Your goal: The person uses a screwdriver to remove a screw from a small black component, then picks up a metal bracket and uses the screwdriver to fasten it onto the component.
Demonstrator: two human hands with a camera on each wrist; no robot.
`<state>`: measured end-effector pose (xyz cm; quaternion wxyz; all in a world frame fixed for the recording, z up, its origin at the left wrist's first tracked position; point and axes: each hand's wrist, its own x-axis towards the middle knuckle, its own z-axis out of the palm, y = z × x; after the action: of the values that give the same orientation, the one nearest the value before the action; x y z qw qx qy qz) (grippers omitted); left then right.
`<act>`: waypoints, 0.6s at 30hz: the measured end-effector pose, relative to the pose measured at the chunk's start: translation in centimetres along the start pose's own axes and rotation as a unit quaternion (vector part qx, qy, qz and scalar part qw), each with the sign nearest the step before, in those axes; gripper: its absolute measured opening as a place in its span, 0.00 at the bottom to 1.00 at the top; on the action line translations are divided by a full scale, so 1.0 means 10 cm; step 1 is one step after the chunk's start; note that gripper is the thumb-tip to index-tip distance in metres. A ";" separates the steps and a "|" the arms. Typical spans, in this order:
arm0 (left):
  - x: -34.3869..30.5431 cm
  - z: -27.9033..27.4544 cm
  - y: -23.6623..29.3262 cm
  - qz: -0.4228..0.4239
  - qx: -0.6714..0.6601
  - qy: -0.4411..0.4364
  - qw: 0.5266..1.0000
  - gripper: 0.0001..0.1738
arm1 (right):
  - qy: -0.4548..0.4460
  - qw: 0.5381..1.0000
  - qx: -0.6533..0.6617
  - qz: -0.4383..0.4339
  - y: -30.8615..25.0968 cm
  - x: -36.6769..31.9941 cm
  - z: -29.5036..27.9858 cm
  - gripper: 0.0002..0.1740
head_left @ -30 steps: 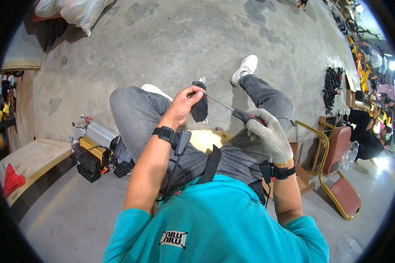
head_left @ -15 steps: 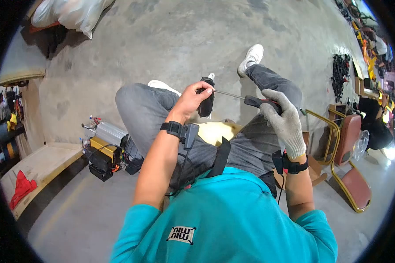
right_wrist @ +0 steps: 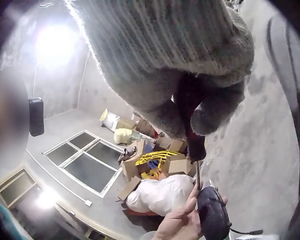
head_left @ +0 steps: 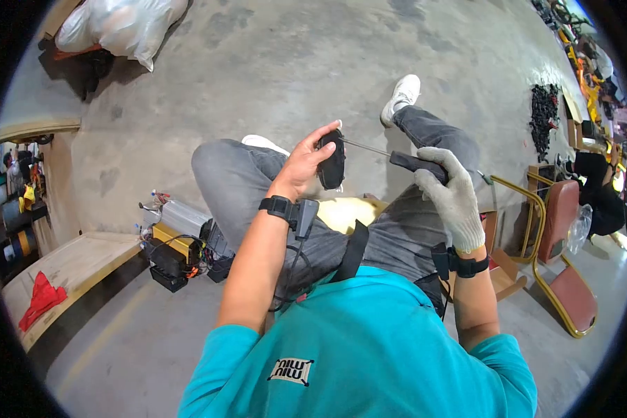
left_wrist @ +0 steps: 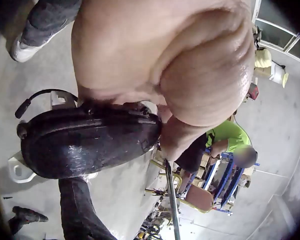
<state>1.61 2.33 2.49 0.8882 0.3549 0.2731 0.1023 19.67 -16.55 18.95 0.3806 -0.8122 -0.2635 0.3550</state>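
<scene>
In the head view my bare left hand (head_left: 302, 166) grips a black oval housing (head_left: 334, 168), its thumb over the near side. The left wrist view shows the glossy housing (left_wrist: 92, 142) with pale metal brackets and a short black cable (left_wrist: 47, 93). My right hand (head_left: 457, 195), in a pale knit glove, holds a screwdriver (head_left: 416, 165) by its dark handle. Its thin metal shaft points left, the tip right at the housing's upper edge beside the left thumb. Red shows on the handle (right_wrist: 192, 112) in the right wrist view; the glove hides part of it.
Below the hands, a yellowish surface (head_left: 348, 213) lies between the legs. A low bench (head_left: 83, 268) with a red cloth (head_left: 42, 301) stands left, near a silver-and-yellow device (head_left: 177, 226) with wires. At right is a gold-framed chair (head_left: 563, 209). White bags (head_left: 122, 31) lie far left.
The left fingers have shifted from the shaft's end onto the housing, which now shows more fully. The screwdriver has tilted closer to level and its handle has turned in the gloved hand.
</scene>
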 end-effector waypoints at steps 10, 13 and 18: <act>0.11 -0.17 -0.20 0.073 -0.004 0.125 0.989 0.35 | 0.029 0.999 0.029 -0.014 0.08 -0.02 0.07 0.19; 0.08 -0.22 -0.23 0.040 0.000 0.170 0.985 0.24 | 0.034 0.999 0.030 -0.019 0.06 -0.02 0.12 0.19; 0.01 -0.18 -0.22 0.066 0.039 0.220 0.972 0.17 | 0.028 0.998 0.046 -0.027 0.10 -0.04 0.20 0.19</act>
<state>0.65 1.80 -0.14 0.7829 0.3757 0.4416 0.2256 18.06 -16.54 17.40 0.4343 -0.7960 -0.2584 0.3332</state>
